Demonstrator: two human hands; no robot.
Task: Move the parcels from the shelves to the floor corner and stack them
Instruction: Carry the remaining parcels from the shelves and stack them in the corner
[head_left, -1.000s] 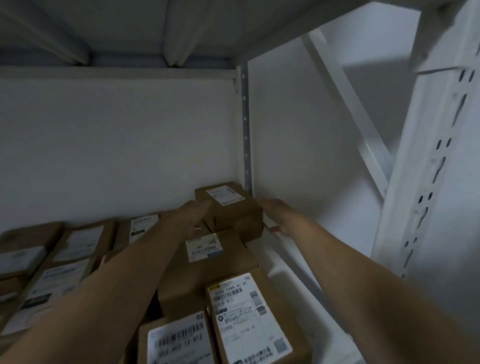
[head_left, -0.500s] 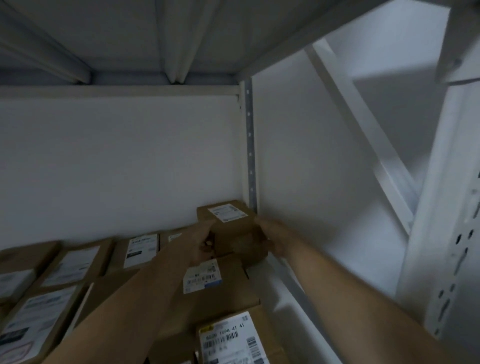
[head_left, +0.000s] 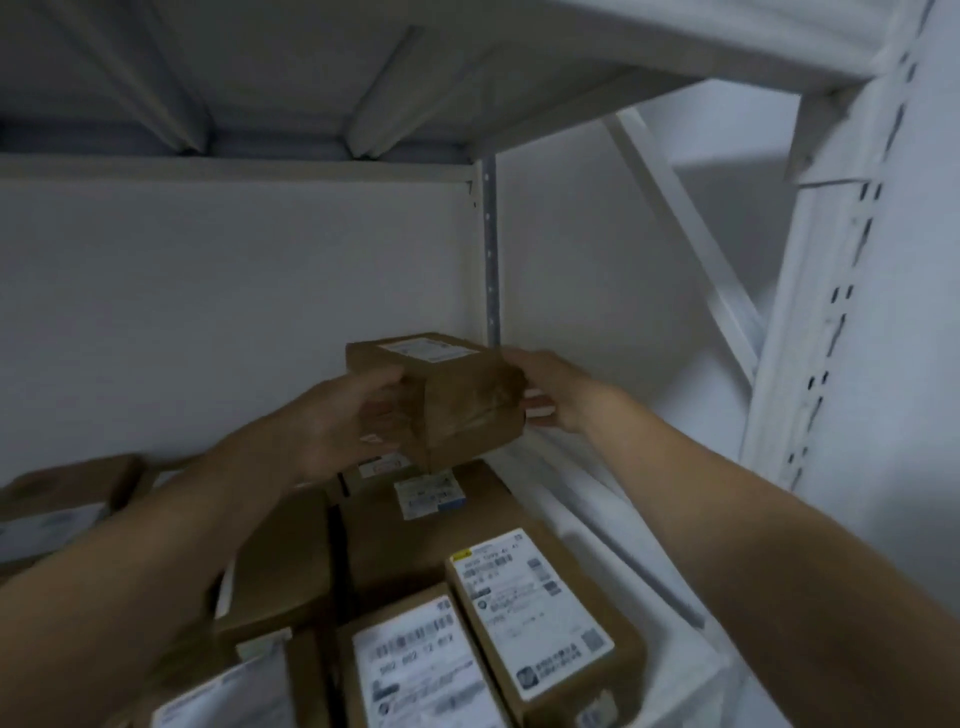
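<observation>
Head view: on the white shelf (head_left: 597, 525) lie at least six brown cardboard parcels (head_left: 540, 613), most with white labels. A seventh, the small parcel (head_left: 462, 405), is by the back right corner, just above them. The left hand (head_left: 337, 421) and the right hand (head_left: 558, 389) grip its opposite sides.

I hold the small brown parcel (head_left: 457, 400), white label on top, between my left hand (head_left: 337, 421) and right hand (head_left: 556, 389), over a wide flat parcel (head_left: 441, 540). Two white-labelled parcels (head_left: 540, 618) lie side by side nearer me on the shelf.
</observation>
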